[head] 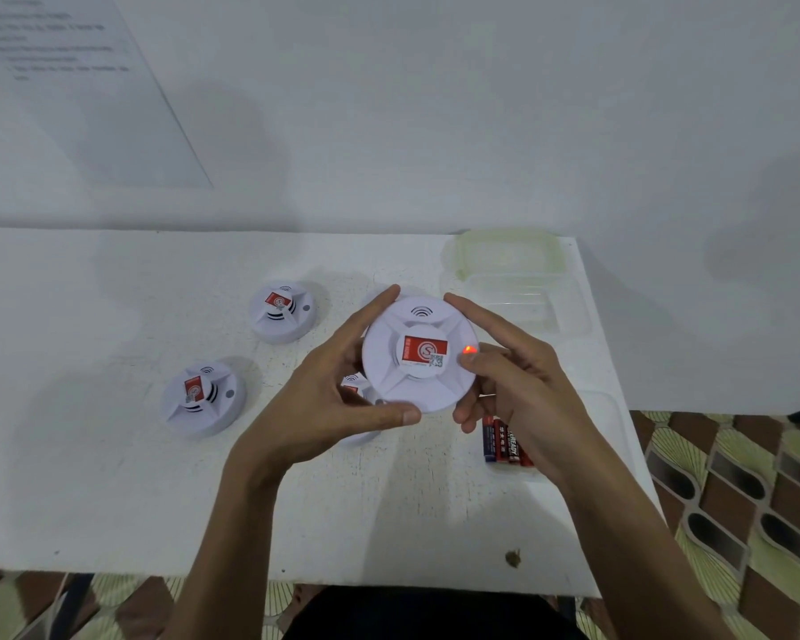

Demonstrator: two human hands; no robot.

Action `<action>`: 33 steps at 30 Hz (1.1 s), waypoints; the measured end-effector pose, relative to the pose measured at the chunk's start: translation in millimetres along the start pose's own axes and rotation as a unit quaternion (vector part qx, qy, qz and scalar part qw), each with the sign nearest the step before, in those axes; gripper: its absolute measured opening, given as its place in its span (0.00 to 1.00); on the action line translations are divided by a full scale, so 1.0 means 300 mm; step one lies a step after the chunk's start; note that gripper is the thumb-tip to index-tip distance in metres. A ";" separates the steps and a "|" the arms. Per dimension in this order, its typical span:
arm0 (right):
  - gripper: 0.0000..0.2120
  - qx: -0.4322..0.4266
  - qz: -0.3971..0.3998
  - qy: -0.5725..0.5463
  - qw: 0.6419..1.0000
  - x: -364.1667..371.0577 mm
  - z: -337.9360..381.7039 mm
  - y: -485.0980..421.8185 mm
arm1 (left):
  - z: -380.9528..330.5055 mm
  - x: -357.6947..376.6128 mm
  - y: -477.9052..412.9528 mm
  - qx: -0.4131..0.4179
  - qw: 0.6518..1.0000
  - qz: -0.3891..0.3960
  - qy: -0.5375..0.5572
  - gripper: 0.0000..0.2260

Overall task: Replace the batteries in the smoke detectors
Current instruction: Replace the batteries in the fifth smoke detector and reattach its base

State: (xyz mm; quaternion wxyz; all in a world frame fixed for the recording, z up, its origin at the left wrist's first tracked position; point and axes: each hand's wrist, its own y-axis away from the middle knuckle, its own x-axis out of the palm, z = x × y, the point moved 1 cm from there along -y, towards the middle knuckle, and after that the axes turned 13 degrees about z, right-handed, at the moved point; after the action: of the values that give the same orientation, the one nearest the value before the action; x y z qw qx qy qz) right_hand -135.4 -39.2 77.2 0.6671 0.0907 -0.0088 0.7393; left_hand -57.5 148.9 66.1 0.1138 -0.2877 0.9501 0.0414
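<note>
I hold a white round smoke detector (419,358) with a red label above the white table (112,455). My left hand (333,394) grips its left rim, thumb at the bottom edge. My right hand (504,385) grips its right rim, with the thumb pressing beside a glowing red light (469,349). Two more detectors lie on the table, one at the back (282,311) and one at the left (203,397). Another detector (359,390) is mostly hidden under my hands. Several red and dark batteries (504,443) lie in a clear tray under my right wrist.
A clear plastic container (518,293) with a yellowish lid (509,251) behind it stands at the table's back right corner. A white wall with a printed sheet (65,85) rises behind the table. Patterned floor tiles (735,478) show past the right edge.
</note>
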 end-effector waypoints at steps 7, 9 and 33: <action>0.23 -0.002 0.009 -0.005 1.000 -0.004 0.001 0.004 | 0.004 -0.001 0.002 -0.006 1.000 0.001 -0.007 0.41; 0.23 0.002 0.027 0.008 1.000 -0.010 0.002 0.008 | 0.005 0.000 0.003 -0.008 1.000 0.002 -0.011 0.41; 0.42 -0.002 0.111 0.126 0.986 -0.019 0.000 0.015 | 0.002 0.005 0.007 -0.002 1.000 0.005 -0.002 0.41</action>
State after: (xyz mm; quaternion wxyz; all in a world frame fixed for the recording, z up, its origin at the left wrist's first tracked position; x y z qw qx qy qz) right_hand -139.3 -45.4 76.9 0.5767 -0.0056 0.0636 0.8145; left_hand -59.8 149.9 65.2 0.1152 -0.2831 0.9511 0.0441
